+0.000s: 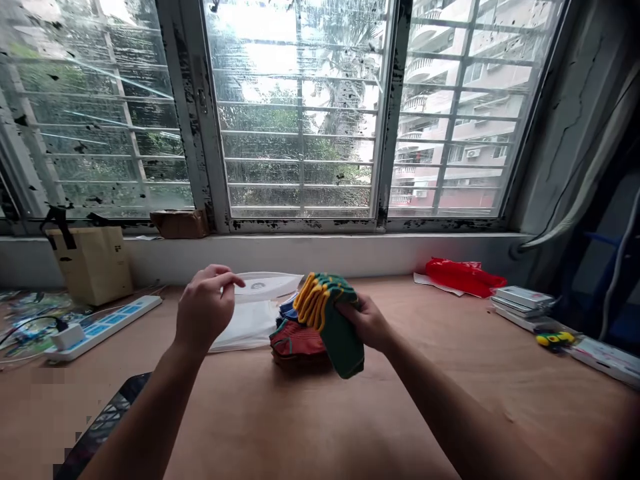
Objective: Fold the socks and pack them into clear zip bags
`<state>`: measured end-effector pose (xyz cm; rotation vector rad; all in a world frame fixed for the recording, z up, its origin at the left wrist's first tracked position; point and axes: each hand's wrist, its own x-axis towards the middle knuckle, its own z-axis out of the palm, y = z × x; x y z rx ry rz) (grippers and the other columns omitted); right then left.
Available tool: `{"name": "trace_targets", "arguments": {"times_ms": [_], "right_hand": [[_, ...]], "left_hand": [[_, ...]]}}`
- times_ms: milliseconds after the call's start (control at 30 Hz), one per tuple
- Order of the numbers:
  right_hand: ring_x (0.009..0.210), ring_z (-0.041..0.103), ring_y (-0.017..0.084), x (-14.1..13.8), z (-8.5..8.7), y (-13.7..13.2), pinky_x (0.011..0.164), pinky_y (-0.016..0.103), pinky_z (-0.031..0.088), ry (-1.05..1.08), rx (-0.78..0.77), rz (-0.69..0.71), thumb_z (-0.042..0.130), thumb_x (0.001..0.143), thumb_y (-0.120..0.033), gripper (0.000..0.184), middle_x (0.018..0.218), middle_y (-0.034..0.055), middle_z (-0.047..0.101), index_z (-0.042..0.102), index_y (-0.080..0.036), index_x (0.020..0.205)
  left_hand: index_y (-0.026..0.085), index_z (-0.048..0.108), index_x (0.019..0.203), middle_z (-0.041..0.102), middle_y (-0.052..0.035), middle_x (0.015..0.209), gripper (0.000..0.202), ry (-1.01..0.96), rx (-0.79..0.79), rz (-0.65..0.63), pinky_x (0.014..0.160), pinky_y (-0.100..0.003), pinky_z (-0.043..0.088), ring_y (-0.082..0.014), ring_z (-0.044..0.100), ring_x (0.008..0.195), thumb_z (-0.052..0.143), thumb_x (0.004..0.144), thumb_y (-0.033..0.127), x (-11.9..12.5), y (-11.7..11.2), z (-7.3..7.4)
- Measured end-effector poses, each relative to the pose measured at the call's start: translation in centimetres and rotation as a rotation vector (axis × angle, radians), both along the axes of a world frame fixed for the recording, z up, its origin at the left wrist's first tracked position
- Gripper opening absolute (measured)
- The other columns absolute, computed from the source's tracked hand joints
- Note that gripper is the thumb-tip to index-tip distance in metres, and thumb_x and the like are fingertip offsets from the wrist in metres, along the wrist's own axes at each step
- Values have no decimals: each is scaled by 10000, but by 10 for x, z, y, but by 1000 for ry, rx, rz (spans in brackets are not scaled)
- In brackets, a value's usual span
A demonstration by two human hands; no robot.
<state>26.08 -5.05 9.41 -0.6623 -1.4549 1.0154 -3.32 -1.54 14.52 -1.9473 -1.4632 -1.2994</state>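
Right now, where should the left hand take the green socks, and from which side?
Probably the yellow-trimmed cuffs of the green socks, from the left. They fan out bare on that side, facing the left hand; the right hand pinches the right edge, and the lower end hangs against the stacked socks.

white plastic bag point(249, 321): small round mark, too blurred to read
beige paper bag point(95, 265): tiny dark print, unreadable

Wide streaked-glass window point(300, 120) with peeling metal frames and horizontal bars, admitting soft daylight. White painted sill ledge point(320, 255) below, above brown plywood tabletop point(300, 427). Cracked grey plaster wall point(570, 120) at right
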Motion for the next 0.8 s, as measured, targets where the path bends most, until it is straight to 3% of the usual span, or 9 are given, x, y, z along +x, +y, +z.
{"name": "trace_targets", "arguments": {"times_ms": [133, 267, 367, 500, 633, 733, 800], "right_hand": [[693, 602, 155, 7, 55, -3, 629, 264, 528, 38, 235, -167, 689, 795, -553, 388, 783, 14, 672, 686, -171, 864], [726, 615, 159, 20, 78, -10, 627, 257, 529, -1, 399, -341, 657, 847, -509, 332, 803, 9, 677, 689, -185, 912], [785, 634, 168, 29, 80, -10, 679, 269, 542, -56, 480, -446, 644, 875, -458, 280, 845, 10, 694, 691, -194, 954], [851, 652, 188, 34, 79, -5, 730, 298, 555, 17, 606, -669, 601, 913, -410, 241, 895, 28, 701, 681, -199, 996], [975, 667, 247, 25, 76, -7, 794, 366, 568, 74, 780, -847, 530, 950, -347, 230, 973, 63, 713, 663, -210, 1079], [975, 684, 247, 12, 69, -14, 815, 353, 568, -31, 884, -831, 537, 923, -250, 227, 1010, 50, 725, 668, -243, 1108], [936, 701, 223, 5, 64, -19, 805, 314, 568, -142, 914, -764, 563, 880, -188, 292, 1037, 30, 731, 659, -270, 1143]], "left_hand": [[248, 769, 766, 650, -36, 965, 394, 178, -263, -149, 658, -271, 442, -185, 612, 765, 382, 826, 207, 27, -9, 25], [253, 777, 875, 662, -32, 944, 368, 289, -399, -423, 604, -240, 448, -159, 591, 676, 415, 825, 214, 53, -25, 22], [291, 763, 951, 665, -12, 956, 362, 308, -505, -608, 624, -229, 458, -148, 588, 664, 463, 789, 165, 67, -33, 14], [318, 758, 919, 661, 2, 908, 345, 312, -667, -725, 583, -226, 442, -141, 573, 632, 485, 790, 150, 80, -37, 11], [312, 768, 933, 694, -21, 984, 396, 331, -756, -864, 704, -256, 485, -189, 643, 808, 442, 810, 123, 92, -43, 8], [316, 778, 906, 723, -7, 1002, 423, 363, -783, -889, 752, -267, 487, -206, 661, 888, 441, 785, 90, 98, -45, 1], [293, 772, 743, 733, 12, 835, 349, 273, -720, -862, 637, -243, 466, -191, 656, 752, 492, 735, 84, 100, -44, -5]]}}
